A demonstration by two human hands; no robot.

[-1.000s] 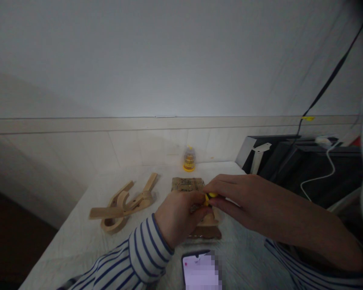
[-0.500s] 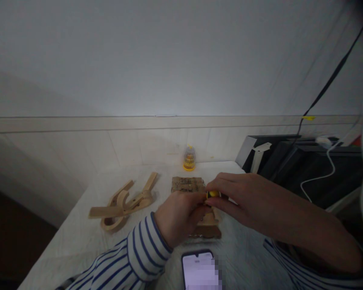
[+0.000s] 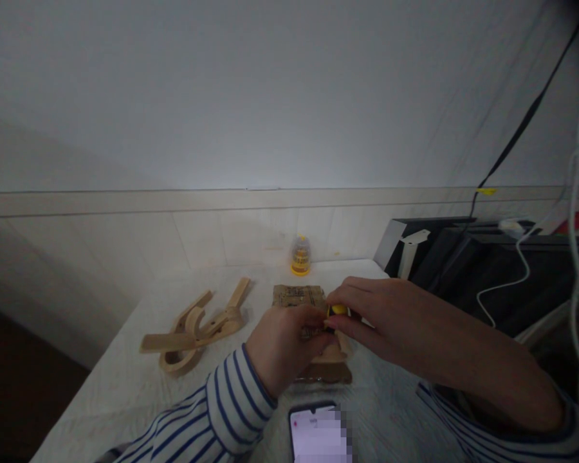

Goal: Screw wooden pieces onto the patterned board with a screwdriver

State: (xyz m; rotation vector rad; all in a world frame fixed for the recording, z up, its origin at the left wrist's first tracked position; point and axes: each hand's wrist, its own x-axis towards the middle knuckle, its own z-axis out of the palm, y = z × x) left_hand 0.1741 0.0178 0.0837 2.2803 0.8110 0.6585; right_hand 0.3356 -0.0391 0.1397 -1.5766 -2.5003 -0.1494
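My right hand [image 3: 367, 305] pinches a small yellow-and-black screwdriver [image 3: 338, 309] by its handle, between thumb and fingers. From the left, my left hand [image 3: 289, 341] meets its end with bent fingers; whatever lies at those fingertips is too small and hidden to make out. Beneath both hands lies a brown printed packet [image 3: 296, 294], partly covered, with a light wooden piece [image 3: 338, 350] on its near part. Against the wall stands a clear-domed container with a yellow base [image 3: 300, 257].
Joined curved and straight wooden parts [image 3: 193, 337] lie on the white-covered table [image 3: 120, 373] at left. A lit phone [image 3: 316, 431] lies at the near edge. Dark panels [image 3: 444, 251], a white bracket [image 3: 412, 251] and a white cable [image 3: 576, 257] are at right.
My left thumb and forefinger have moved slightly apart, showing more of the packet between them. The screwdriver stays in my right hand. The view has shifted a little.
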